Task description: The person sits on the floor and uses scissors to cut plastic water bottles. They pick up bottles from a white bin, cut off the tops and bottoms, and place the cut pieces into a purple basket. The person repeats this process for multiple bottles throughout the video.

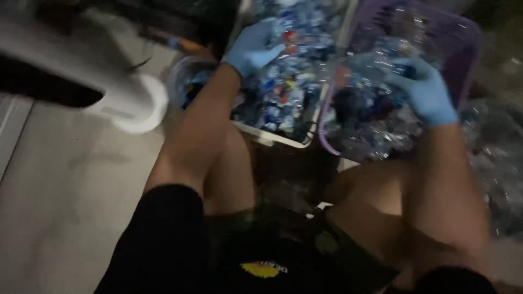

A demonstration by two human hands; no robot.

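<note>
Both my hands wear blue gloves. My left hand (253,48) hovers over a white crate (272,139) heaped with small blue, red and white plastic caps (289,81); its fingers are loosely spread and I see nothing in them. My right hand (426,91) grips a clear plastic bottle (376,62) above a purple basket (463,38) filled with clear crushed bottles. The picture is dim and blurred. My bare knees are just below the two containers.
A white rounded object (139,103) stands on the pale floor (71,190) at the left. A small round tub (185,81) with coloured bits sits beside the crate. A heap of clear plastic bottles (498,158) lies at the right.
</note>
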